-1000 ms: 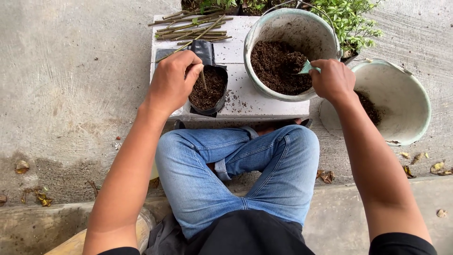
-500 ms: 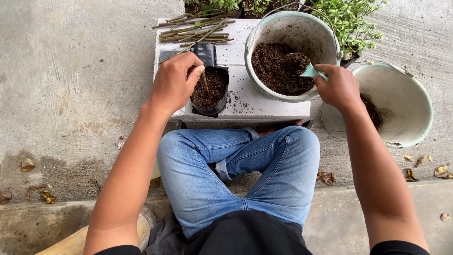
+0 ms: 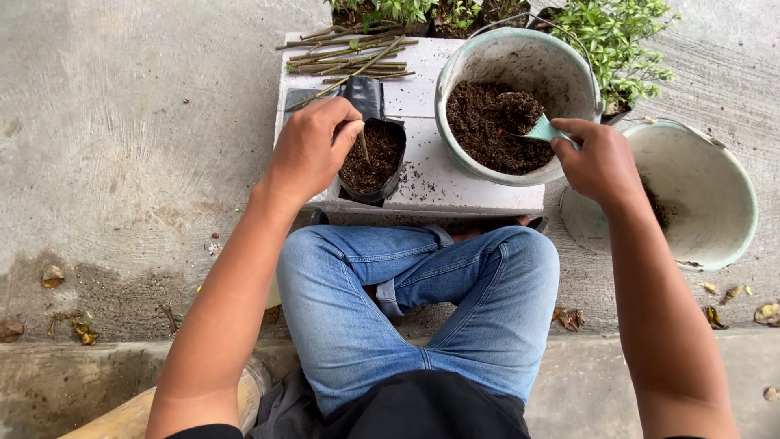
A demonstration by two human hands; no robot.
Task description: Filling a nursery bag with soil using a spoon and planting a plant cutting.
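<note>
Head view: the left hand [image 3: 309, 150] pinches a stick [image 3: 365, 146] upright in the soil-filled black bag [image 3: 372, 162] at the white block's [image 3: 455, 175] front-left edge. The right hand [image 3: 601, 162] grips a green scoop [image 3: 543, 128] in the soil bucket [image 3: 520, 97]; more soil looks needed.

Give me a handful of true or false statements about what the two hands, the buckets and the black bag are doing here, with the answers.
1. The left hand holds a thin stick upright in the black grow bag. True.
2. The right hand is empty. False: it grips a green scoop.
3. The scoop sits in the soil bucket on the white block. True.
4. The second bucket stands on the block too. False: it lies tilted on the concrete.
5. Cut stems lie at the block's far end. True.
</note>
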